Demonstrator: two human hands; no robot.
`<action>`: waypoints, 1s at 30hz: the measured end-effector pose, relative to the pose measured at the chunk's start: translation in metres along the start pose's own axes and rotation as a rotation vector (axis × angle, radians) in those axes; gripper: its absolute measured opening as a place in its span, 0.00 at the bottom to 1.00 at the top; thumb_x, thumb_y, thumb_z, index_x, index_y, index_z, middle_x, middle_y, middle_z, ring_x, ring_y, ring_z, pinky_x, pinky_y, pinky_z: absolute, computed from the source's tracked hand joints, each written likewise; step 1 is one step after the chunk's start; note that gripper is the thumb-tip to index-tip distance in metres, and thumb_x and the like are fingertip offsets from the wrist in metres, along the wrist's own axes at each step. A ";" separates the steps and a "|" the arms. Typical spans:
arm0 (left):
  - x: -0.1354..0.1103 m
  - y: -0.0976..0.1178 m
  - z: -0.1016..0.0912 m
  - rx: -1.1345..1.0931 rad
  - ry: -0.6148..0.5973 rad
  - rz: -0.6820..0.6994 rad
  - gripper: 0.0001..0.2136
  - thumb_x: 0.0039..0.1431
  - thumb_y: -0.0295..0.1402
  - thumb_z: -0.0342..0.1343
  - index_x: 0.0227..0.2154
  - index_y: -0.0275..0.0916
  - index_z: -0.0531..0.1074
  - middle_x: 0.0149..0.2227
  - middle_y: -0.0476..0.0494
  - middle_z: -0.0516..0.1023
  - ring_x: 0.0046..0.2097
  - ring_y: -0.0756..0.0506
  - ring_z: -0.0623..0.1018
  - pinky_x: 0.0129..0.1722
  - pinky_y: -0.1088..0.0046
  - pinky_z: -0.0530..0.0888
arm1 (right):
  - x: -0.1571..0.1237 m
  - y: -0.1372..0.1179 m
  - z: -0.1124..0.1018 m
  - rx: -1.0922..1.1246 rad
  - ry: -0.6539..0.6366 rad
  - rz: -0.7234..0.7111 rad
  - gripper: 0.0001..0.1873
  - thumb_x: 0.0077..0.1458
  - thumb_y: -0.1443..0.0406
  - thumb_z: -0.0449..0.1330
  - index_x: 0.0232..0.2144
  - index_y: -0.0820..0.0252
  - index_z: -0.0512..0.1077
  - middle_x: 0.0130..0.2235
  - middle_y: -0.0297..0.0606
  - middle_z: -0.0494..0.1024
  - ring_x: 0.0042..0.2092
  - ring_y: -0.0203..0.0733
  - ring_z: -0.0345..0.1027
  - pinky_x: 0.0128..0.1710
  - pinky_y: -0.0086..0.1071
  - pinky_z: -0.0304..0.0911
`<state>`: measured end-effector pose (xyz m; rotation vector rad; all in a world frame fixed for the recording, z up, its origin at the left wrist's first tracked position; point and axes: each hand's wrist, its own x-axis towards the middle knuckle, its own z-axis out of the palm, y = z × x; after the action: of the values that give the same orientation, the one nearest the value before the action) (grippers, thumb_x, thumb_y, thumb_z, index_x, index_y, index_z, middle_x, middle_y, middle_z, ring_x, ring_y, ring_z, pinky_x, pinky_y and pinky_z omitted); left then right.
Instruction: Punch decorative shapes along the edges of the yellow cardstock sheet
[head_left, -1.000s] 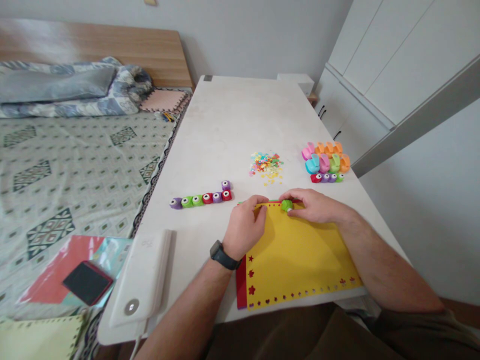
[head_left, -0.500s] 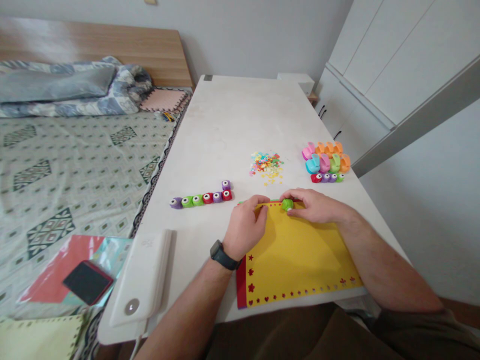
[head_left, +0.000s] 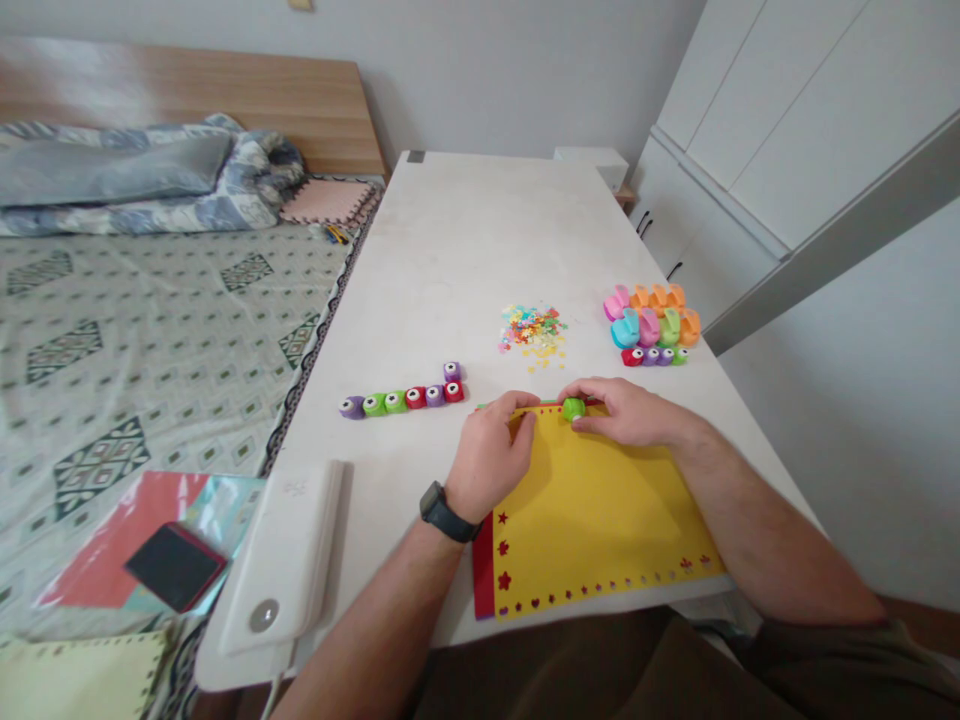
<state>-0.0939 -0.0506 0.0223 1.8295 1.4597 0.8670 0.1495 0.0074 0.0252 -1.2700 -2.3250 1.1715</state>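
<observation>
My right hand (head_left: 626, 410) is closed around a small green craft punch (head_left: 574, 409) at the far edge of the yellow paper (head_left: 592, 510). My left hand (head_left: 496, 445), with a dark watch on its wrist, grips that same edge further left, thumb on top and fingers curled over. Small cut-out shapes, stars and flowers among them, line the paper's left and near edges. Red paper (head_left: 484, 580) shows beneath it along the left side. A heap of colourful paper confetti (head_left: 534, 328) lies beyond my hands.
Left of the paper, a row of small punches (head_left: 405, 399) stands on the white table (head_left: 480, 230). Larger colourful punches (head_left: 649, 325) are grouped at the right. A white lamp-like device (head_left: 289, 560) occupies the near left corner. On the bed lies a dark phone (head_left: 176, 566).
The yellow paper's near left corner has shifted very slightly to the right. Both hands keep almost the same place and grip.
</observation>
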 end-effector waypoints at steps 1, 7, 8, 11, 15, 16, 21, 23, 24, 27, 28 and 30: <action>0.000 0.000 0.000 0.001 0.000 0.000 0.10 0.67 0.31 0.53 0.46 0.43 0.77 0.45 0.47 0.85 0.46 0.44 0.83 0.47 0.68 0.76 | 0.000 0.000 0.000 -0.003 0.003 0.002 0.19 0.56 0.63 0.66 0.50 0.54 0.76 0.48 0.39 0.81 0.48 0.47 0.75 0.51 0.40 0.67; 0.000 0.000 0.000 0.010 -0.004 0.001 0.10 0.67 0.30 0.53 0.46 0.43 0.77 0.45 0.46 0.85 0.47 0.43 0.82 0.47 0.68 0.76 | 0.002 -0.002 0.002 -0.050 0.017 0.006 0.17 0.56 0.62 0.66 0.49 0.54 0.77 0.47 0.39 0.81 0.46 0.48 0.74 0.48 0.40 0.66; 0.000 0.000 0.000 0.010 -0.004 0.001 0.10 0.67 0.30 0.53 0.46 0.43 0.77 0.45 0.46 0.85 0.46 0.43 0.82 0.47 0.68 0.76 | 0.002 -0.002 0.002 -0.056 0.021 0.005 0.17 0.56 0.62 0.66 0.49 0.54 0.77 0.47 0.39 0.81 0.46 0.48 0.74 0.48 0.41 0.66; 0.001 -0.001 -0.001 0.008 -0.001 0.006 0.10 0.67 0.31 0.53 0.46 0.42 0.77 0.45 0.46 0.84 0.46 0.44 0.82 0.46 0.68 0.76 | 0.002 -0.003 0.003 -0.069 0.028 0.000 0.17 0.56 0.63 0.66 0.48 0.54 0.77 0.47 0.39 0.81 0.46 0.48 0.74 0.48 0.40 0.65; 0.001 -0.002 0.000 0.009 0.001 0.009 0.10 0.67 0.31 0.53 0.46 0.42 0.77 0.44 0.46 0.85 0.46 0.43 0.82 0.45 0.68 0.76 | 0.003 -0.004 0.004 -0.090 0.033 0.006 0.15 0.57 0.63 0.65 0.47 0.56 0.77 0.45 0.40 0.81 0.44 0.47 0.73 0.46 0.38 0.64; 0.001 -0.002 0.000 0.009 -0.001 0.008 0.10 0.67 0.31 0.53 0.46 0.42 0.77 0.44 0.46 0.85 0.45 0.43 0.83 0.45 0.68 0.76 | 0.003 -0.005 0.004 -0.097 0.034 0.005 0.15 0.56 0.64 0.65 0.47 0.57 0.77 0.45 0.40 0.81 0.44 0.46 0.73 0.46 0.38 0.64; 0.001 -0.002 0.000 0.007 -0.003 0.007 0.10 0.67 0.31 0.53 0.46 0.42 0.77 0.44 0.47 0.85 0.46 0.43 0.83 0.45 0.68 0.76 | 0.004 -0.005 0.005 -0.109 0.037 0.005 0.14 0.56 0.65 0.66 0.46 0.57 0.77 0.42 0.38 0.81 0.41 0.44 0.72 0.42 0.35 0.62; 0.001 -0.002 0.000 0.010 -0.001 0.003 0.10 0.67 0.31 0.53 0.45 0.42 0.77 0.44 0.46 0.85 0.46 0.43 0.83 0.45 0.68 0.76 | 0.005 -0.005 0.006 -0.112 0.047 -0.002 0.13 0.56 0.65 0.65 0.45 0.57 0.77 0.41 0.37 0.80 0.40 0.43 0.71 0.42 0.35 0.62; 0.001 -0.002 0.000 0.013 0.000 0.000 0.10 0.67 0.31 0.53 0.45 0.42 0.77 0.44 0.46 0.85 0.46 0.43 0.83 0.45 0.68 0.76 | 0.005 -0.004 0.007 -0.113 0.055 -0.005 0.13 0.56 0.66 0.65 0.45 0.57 0.77 0.41 0.37 0.80 0.40 0.43 0.71 0.42 0.35 0.61; 0.001 -0.002 0.000 0.023 -0.001 -0.013 0.10 0.67 0.31 0.53 0.46 0.42 0.77 0.45 0.46 0.85 0.46 0.43 0.83 0.45 0.67 0.77 | 0.006 -0.004 0.009 -0.110 0.077 -0.018 0.12 0.56 0.67 0.65 0.44 0.58 0.77 0.42 0.38 0.80 0.42 0.44 0.71 0.43 0.35 0.61; 0.001 -0.003 -0.001 0.027 -0.001 -0.017 0.10 0.67 0.31 0.53 0.46 0.42 0.77 0.45 0.45 0.85 0.46 0.43 0.83 0.45 0.67 0.77 | 0.006 -0.004 0.009 -0.106 0.082 -0.020 0.12 0.56 0.67 0.65 0.44 0.58 0.77 0.43 0.38 0.80 0.42 0.44 0.72 0.44 0.36 0.62; 0.001 -0.003 -0.001 0.036 0.002 -0.027 0.10 0.67 0.32 0.53 0.46 0.41 0.77 0.44 0.45 0.85 0.46 0.42 0.83 0.45 0.67 0.77 | 0.005 -0.004 0.009 -0.103 0.084 -0.019 0.13 0.56 0.67 0.65 0.45 0.58 0.77 0.43 0.38 0.80 0.42 0.43 0.72 0.44 0.35 0.62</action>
<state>-0.0961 -0.0486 0.0201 1.8322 1.5066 0.8342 0.1385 0.0053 0.0216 -1.3020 -2.3573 0.9850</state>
